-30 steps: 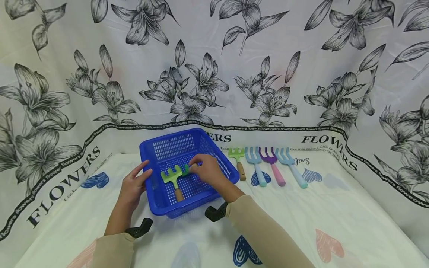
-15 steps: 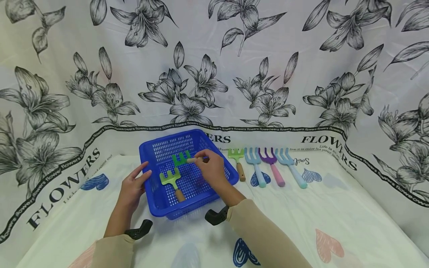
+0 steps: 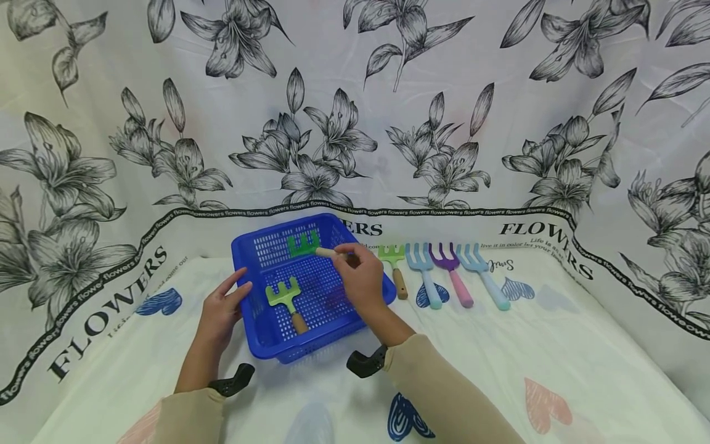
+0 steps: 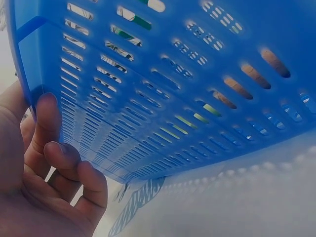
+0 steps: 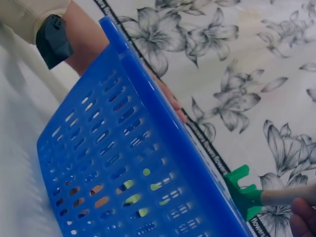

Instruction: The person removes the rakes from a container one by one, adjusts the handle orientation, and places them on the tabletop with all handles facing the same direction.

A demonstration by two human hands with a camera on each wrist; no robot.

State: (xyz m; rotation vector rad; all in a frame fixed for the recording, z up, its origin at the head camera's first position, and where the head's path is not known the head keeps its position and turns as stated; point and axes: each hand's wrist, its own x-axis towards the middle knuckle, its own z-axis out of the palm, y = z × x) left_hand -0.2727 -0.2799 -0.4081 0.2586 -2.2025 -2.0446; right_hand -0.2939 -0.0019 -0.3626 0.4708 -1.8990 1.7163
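My left hand [image 3: 217,314] grips the left rim of a blue perforated plastic basket [image 3: 302,349]. In the left wrist view, this hand's fingers [image 4: 48,118] curl at the basket's edge. My right hand [image 3: 363,280] pinches the pale wooden handle of a green hand fork [image 3: 303,243], raised over the basket's far side with tines pointing left. The right wrist view shows that green fork [image 5: 247,197] above the rim, with only fingertips [image 5: 302,222] of the right hand visible. A light-green hand fork [image 3: 285,296] with a brown wooden handle lies inside the basket.
Right of the basket, a row of hand forks lies on the white cloth: one light green [image 3: 397,276], one light blue [image 3: 424,274], one purple with pink handle [image 3: 452,277], another light blue [image 3: 484,277]. A flower-printed curtain [image 3: 432,123] hangs behind.
My right hand has lifted the green fork from the basket's floor and moved it up and slightly right. The left hand and basket have hardly moved.
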